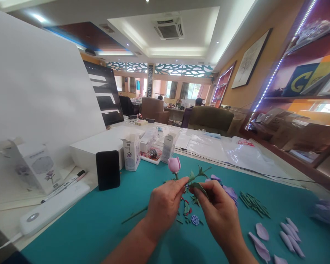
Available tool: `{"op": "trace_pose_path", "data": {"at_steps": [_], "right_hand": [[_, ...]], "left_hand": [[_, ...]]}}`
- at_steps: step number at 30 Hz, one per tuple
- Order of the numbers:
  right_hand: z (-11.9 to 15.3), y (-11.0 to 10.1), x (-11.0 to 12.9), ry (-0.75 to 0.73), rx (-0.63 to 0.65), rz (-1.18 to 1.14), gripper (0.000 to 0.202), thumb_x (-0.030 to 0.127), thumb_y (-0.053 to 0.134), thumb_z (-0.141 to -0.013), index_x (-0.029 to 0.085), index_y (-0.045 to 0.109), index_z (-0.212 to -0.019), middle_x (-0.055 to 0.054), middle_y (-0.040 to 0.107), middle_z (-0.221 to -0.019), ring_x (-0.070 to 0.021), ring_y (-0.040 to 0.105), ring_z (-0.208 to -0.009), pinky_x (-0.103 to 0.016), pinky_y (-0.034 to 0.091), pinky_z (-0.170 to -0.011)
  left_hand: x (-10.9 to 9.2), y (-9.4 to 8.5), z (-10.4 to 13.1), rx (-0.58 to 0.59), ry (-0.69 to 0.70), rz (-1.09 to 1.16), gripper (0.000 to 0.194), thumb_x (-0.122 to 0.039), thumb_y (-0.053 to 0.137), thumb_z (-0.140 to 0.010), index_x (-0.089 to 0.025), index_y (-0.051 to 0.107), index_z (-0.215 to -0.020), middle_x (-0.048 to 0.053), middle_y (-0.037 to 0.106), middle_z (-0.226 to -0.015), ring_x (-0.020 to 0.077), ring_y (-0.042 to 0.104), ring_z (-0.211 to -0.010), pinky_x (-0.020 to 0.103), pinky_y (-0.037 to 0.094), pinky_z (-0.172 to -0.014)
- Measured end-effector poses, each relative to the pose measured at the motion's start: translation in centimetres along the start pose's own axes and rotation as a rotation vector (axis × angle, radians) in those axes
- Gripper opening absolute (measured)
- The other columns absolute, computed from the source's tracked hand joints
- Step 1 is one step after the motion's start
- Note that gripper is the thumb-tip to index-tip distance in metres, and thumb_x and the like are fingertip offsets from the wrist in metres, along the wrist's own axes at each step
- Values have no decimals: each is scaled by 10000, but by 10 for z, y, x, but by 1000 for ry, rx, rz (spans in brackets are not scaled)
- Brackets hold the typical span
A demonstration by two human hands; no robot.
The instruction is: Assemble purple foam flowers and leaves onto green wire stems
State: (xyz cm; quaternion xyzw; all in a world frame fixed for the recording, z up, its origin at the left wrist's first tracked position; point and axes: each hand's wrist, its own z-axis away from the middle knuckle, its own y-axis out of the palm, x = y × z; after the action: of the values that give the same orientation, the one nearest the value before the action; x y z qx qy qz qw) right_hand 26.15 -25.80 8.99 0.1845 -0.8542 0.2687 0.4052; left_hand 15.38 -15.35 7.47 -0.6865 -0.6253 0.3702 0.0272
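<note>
My left hand [166,201] is closed around a long green toy flower stem [134,215], which sticks out past the wrist side and up beyond the fingertips, where pointed green sepals [200,171] show. A pink flower bud [174,165] rises just behind that hand; where its stalk joins is hidden. In my right hand [220,205], thumb and fingers pinch a dark green leaf [200,189] close against the stem. Beneath the hands lie small green and red pieces and a purple wheel-shaped piece [195,220]. Purple petals [230,192] lie partly behind my right hand.
On the green mat [99,227] at right are green sticks [254,204], lilac petals [262,231] and lilac rod-like pieces [291,234]. A black phone-like slab [108,170], small white boxes [132,152] and a power strip [55,209] stand leftward. Plastic bags [244,154] lie behind.
</note>
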Motion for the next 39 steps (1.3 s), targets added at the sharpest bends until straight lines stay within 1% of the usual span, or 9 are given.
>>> {"op": "trace_pose_path", "data": {"at_steps": [3, 7, 12, 17, 21, 24, 29, 33, 39], "right_hand": [[1, 1, 3, 20, -15, 3, 219, 421, 594, -812, 206, 625, -783, 10, 612, -633, -119, 523, -527, -213, 411, -447], [1, 2, 4, 20, -37, 10, 225, 428, 589, -809, 208, 622, -775, 7, 616, -619, -125, 533, -526, -214, 401, -434], [2, 2, 5, 29, -32, 9, 221, 421, 576, -821, 205, 618, -795, -17, 648, -687, -142, 578, -594, -220, 414, -456], [0, 0, 6, -35, -35, 92, 209, 402, 571, -829, 210, 607, -756, 31, 563, -573, -111, 488, -497, -210, 409, -465], [-1, -1, 6, -43, -1, 121, 220, 411, 559, -835, 212, 612, -760, 28, 573, -596, -113, 498, -512, -204, 414, -473], [-1, 0, 7, -30, -8, 110, 215, 409, 558, -836, 215, 612, -762, 28, 574, -603, -115, 496, -518, -203, 419, -472], [-1, 1, 8, -33, -7, 96, 212, 410, 558, -839, 221, 602, -752, 37, 536, -573, -112, 469, -489, -203, 416, -450], [0, 2, 5, 9, 22, 46, 211, 418, 547, -846, 226, 572, -760, 44, 512, -566, -100, 437, -443, -197, 398, -403], [0, 2, 4, 23, 26, 41, 210, 421, 532, -850, 229, 570, -773, 29, 577, -582, -106, 470, -428, -201, 390, -388]], "left_hand": [[0, 0, 0, 10, -24, 6, 317, -274, 403, -937, -243, 614, -1171, 30, 722, -911, 138, 666, -802, 230, 531, -734], [-1, 0, -1, -1, -55, 42, 282, -254, 426, -929, -240, 612, -1141, 15, 718, -982, 136, 663, -858, 226, 518, -762], [-2, 0, -1, 21, -86, 47, 222, -235, 436, -923, -237, 604, -1069, -16, 711, -943, 128, 659, -816, 213, 502, -712], [-3, -1, -1, 41, -84, 24, 208, -243, 424, -926, -241, 600, -1038, -19, 706, -926, 127, 656, -805, 215, 497, -712], [-3, -1, -1, 39, -66, -20, 240, -239, 425, -923, -237, 582, -1105, -5, 709, -1000, 146, 666, -875, 242, 510, -766], [-1, 1, -1, 31, -49, -44, 272, -243, 429, -920, -229, 569, -1154, 13, 705, -1059, 159, 665, -935, 257, 513, -806], [-1, 1, -1, 31, -53, -70, 267, -254, 430, -918, -221, 597, -1123, 23, 715, -1025, 166, 674, -908, 262, 526, -785], [-2, 0, -2, 33, -53, -73, 254, -251, 435, -916, -220, 609, -1098, 19, 720, -994, 163, 678, -875, 256, 529, -759], [-4, -1, -1, 34, -53, -64, 244, -247, 435, -916, -219, 614, -1080, 19, 721, -972, 151, 672, -846, 248, 523, -750]]}}
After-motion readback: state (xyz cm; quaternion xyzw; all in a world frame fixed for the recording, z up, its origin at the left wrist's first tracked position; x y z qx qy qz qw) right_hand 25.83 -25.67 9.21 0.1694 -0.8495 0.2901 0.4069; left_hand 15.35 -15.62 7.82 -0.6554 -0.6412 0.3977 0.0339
